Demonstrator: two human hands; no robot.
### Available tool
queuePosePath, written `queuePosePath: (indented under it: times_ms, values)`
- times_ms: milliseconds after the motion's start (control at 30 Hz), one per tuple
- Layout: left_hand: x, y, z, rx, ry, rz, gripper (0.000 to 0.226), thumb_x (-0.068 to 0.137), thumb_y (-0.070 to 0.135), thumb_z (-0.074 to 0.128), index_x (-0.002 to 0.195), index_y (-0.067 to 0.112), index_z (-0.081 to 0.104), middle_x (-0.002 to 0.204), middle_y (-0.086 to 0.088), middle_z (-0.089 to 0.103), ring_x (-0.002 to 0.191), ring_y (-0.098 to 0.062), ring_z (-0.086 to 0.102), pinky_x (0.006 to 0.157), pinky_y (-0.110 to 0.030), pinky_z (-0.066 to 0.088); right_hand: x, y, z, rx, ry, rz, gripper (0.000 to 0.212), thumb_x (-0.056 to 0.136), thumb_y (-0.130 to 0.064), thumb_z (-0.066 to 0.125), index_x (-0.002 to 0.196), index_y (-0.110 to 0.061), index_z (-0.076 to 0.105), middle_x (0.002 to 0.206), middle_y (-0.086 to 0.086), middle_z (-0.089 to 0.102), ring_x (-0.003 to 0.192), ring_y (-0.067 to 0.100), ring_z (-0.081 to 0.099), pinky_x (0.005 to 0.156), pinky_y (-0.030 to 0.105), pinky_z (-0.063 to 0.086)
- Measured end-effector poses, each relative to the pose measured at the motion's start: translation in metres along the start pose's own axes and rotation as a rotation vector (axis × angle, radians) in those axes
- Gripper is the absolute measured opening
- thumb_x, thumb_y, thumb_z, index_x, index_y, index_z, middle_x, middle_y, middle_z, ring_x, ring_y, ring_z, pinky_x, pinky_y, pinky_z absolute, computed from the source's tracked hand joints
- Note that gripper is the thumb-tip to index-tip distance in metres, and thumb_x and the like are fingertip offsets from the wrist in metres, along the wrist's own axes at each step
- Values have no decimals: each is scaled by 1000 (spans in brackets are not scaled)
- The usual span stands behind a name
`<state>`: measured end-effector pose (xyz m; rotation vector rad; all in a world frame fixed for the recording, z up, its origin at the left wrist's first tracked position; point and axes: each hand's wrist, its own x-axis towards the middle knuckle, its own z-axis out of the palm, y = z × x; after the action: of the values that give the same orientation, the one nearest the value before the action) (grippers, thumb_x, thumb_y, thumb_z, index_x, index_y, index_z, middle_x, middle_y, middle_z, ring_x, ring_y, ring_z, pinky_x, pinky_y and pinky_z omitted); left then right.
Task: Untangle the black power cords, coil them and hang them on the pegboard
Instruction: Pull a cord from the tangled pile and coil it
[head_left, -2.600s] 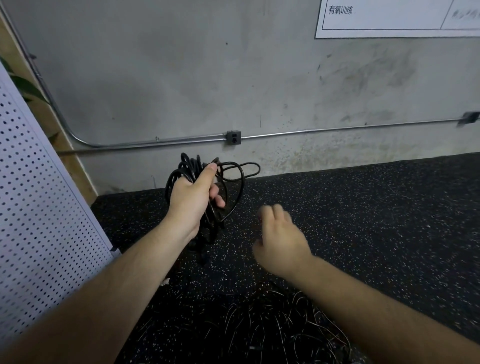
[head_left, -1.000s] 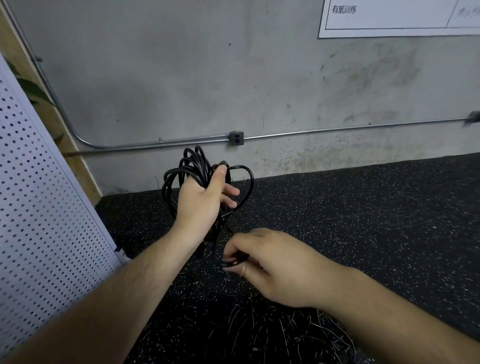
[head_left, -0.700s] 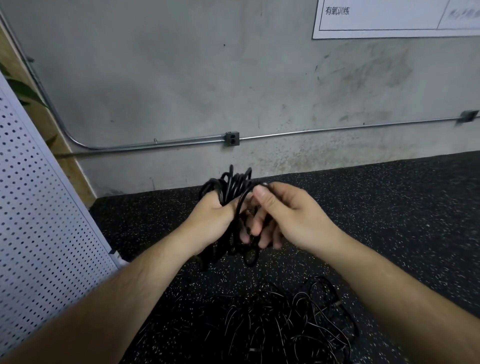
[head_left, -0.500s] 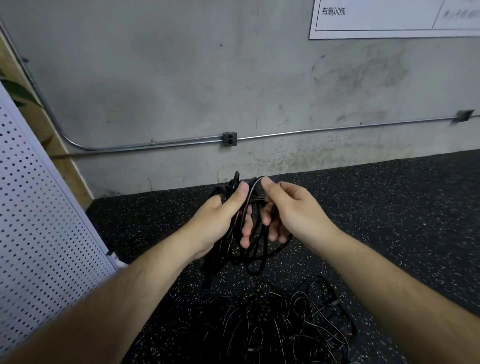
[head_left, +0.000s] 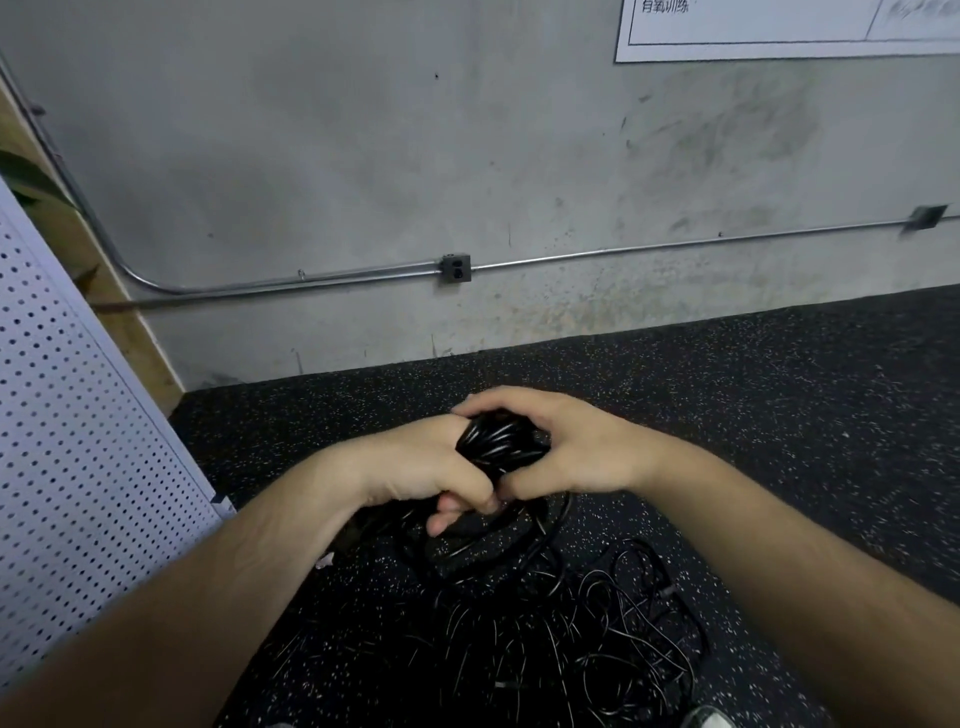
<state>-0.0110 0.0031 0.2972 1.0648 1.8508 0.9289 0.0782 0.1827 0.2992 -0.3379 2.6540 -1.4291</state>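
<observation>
2 hands (head_left: 415, 462) (head_left: 576, 452) around cords (head_left: 493, 441), pegboard (head_left: 78, 467) left

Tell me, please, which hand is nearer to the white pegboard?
Left. The left hand grips the black cord bundle on the side facing the pegboard; the right hand holds the same bundle on its far side, farther from the board.
</observation>
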Motion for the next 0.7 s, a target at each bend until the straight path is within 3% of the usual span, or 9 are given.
queuePosePath:
  times_ms: [67,167,233,367,500,600,700]
  values:
    - [-3,-1,-5,-32,-2,16,49,84,-11,61,47,20,50,43,-2,47,36,-15,49,54,-23,44,4,5,2,106,24,42,61,73,-9,77,125,-36,60,106,-9,69,94,9,65,84,33,56]
    - [-10,2,-13,-101,47,48,34,76,-3,67,53,20,55,45,-4,46,36,-16,47,48,-23,41,5,8,6,103,44,40,62,76,1,75,126,-29,55,99,-7,67,83,5,63,72,26,52]
    - [-12,3,-20,-189,103,86,25,71,1,67,56,18,57,43,-4,45,34,-16,45,45,-22,39,6,11,10,142,114,23,61,75,3,76,125,-26,55,99,-4,68,84,7,65,74,27,53]
    - [-8,6,-23,-412,237,176,19,66,4,68,57,16,57,40,0,38,32,-15,40,48,-28,36,14,15,11,466,287,56,47,70,-9,77,116,-10,66,101,5,72,94,19,69,88,35,52]
    - [-5,1,-27,-535,346,193,29,60,10,71,46,13,45,36,0,35,31,-14,38,48,-26,41,9,10,15,912,115,71,51,75,9,63,125,-3,60,109,16,69,101,28,70,81,37,58]
    - [-3,-1,-27,-581,426,204,34,60,17,74,44,13,43,37,1,33,32,-14,36,48,-27,40,8,3,15,945,161,71,40,83,17,58,118,-4,58,102,14,66,92,28,71,79,40,60]
    - [1,4,-19,-582,548,192,40,81,15,74,54,8,45,44,-3,40,38,-15,46,51,-27,44,12,-3,17,792,343,51,23,94,5,61,115,-3,56,75,9,60,71,25,62,77,42,57]
